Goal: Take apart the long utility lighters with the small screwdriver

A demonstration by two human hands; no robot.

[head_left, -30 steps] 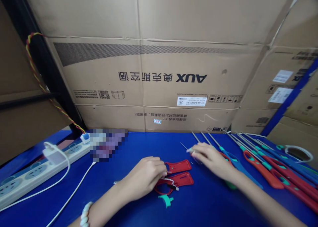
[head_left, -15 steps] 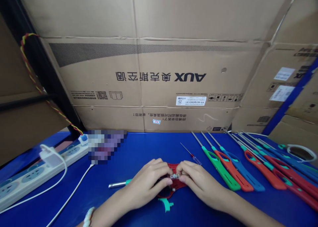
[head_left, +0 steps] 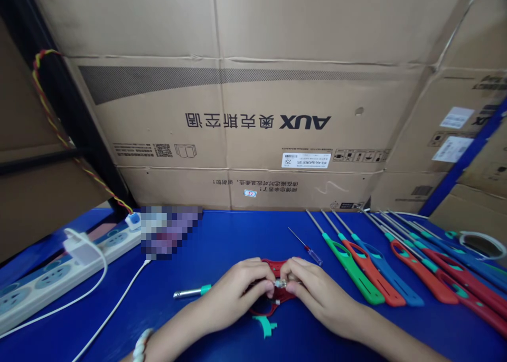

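Both hands meet over a red lighter casing (head_left: 278, 267) lying on the blue table. Between their fingertips is a small whitish metallic part (head_left: 280, 283). My left hand (head_left: 247, 285) pinches its left end, with the fingers closed. On the other end are the thumb and fingers of my right hand (head_left: 312, 288), also closed. A metal lighter tube (head_left: 187, 294) with a teal collar sticks out left of my left wrist. Just below the casing lies a loose teal piece (head_left: 264, 326). The casing's middle is partly hidden by the hands.
Beyond my right hand lies a screwdriver (head_left: 314, 255). Green (head_left: 354, 267), orange and blue lighters fill the right side, with several more past them. A power strip (head_left: 55, 275) and white cables run along the left. Cardboard (head_left: 253, 87) stands behind the table (head_left: 233, 235).
The fingertips and the small part have shifted slightly, and less of the part's left end shows. Both hands still grip it over the casing.
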